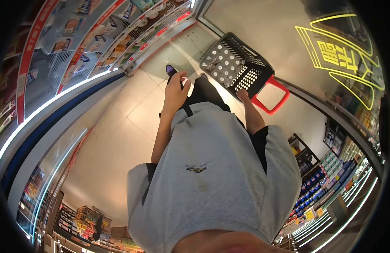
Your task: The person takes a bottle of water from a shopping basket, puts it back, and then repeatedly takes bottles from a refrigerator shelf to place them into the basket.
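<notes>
A black plastic shopping basket [259, 67] with a red handle [283, 99] stands at my right side. Shrink-wrapped bottles with white caps [222, 63] sit inside it. My right hand [243, 94] is closed at the basket's near rim, with its fingertips partly hidden. In front of my waist, my left hand [176, 93] hangs in the air, fingers loosely bent and thumb apart, holding nothing. Below it are my dark trousers [207, 92] and a dark shoe [170, 69] on the tiled floor.
To the left runs a lit refrigerated shelf [72, 50] of packaged goods with red price strips. A pane with a yellow neon sign [338, 55] is on the right. Shelves of drinks [317, 181] stand behind me at right. Pale floor tiles [119, 122] stretch alongside.
</notes>
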A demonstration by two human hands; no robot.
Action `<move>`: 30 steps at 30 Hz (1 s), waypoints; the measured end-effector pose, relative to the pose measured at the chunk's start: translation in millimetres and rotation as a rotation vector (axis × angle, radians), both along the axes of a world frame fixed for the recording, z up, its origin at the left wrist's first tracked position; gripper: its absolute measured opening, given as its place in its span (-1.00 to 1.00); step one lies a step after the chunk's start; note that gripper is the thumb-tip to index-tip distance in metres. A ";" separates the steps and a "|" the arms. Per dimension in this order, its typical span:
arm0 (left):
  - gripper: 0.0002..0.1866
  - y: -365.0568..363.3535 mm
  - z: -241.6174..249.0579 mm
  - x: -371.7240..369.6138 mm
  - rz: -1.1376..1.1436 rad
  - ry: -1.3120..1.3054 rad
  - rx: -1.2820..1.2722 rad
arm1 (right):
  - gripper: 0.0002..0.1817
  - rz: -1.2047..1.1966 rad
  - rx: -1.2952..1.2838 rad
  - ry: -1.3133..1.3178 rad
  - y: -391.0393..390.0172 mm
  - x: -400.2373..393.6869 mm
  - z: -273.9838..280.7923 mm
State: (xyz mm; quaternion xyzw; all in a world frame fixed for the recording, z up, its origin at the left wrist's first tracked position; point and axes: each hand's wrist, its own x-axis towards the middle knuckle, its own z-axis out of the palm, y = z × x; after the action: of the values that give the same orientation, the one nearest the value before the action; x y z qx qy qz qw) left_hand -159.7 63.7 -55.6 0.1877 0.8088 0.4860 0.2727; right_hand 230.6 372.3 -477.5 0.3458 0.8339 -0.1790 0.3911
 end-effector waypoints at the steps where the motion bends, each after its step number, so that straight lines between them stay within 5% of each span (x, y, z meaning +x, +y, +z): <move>1: -0.65 7.9 -0.4 9.4 -0.005 -0.025 -0.025 | -0.64 -0.077 0.021 0.007 0.7 13.7 -4.2; 3: -0.65 23.2 -7.8 37.1 -0.012 -0.079 -0.077 | -0.63 -0.227 0.063 0.010 -4.1 38.5 7.5; 4: -0.65 31.2 -15.2 52.2 -0.016 -0.103 -0.101 | -0.60 -0.348 0.000 0.110 -7.4 12.3 59.3; 5: -0.66 40.1 -24.2 67.5 -0.019 -0.124 -0.124 | -0.60 -0.696 -0.058 0.313 -8.7 7.2 69.0; 7: -0.66 55.2 -51.8 107.1 -0.026 -0.170 -0.177 | -0.66 -0.692 -0.074 0.337 0.8 -3.9 51.4; 20: -0.71 78.8 -137.4 299.8 0.139 -0.550 -0.453 | -0.27 -0.506 -0.352 0.219 52.1 -46.3 -125.6; 25: -0.70 76.7 -143.9 316.4 0.242 -0.616 -0.511 | -0.37 -0.491 -0.411 0.231 43.5 -34.3 -189.6; 27: -0.69 77.9 -145.7 322.6 0.250 -0.636 -0.503 | -0.42 -0.351 -0.289 0.221 49.4 -35.3 -177.8; 30: -0.69 80.2 -142.3 327.4 0.247 -0.638 -0.472 | -0.53 -0.550 -0.239 0.296 52.1 -25.5 -165.8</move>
State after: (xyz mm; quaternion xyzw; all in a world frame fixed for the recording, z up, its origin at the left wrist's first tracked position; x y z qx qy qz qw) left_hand 167.6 143.9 -197.9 -0.1382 0.7894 0.3501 0.4849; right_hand 205.2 424.4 -643.2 0.4799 0.7302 -0.4226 0.2408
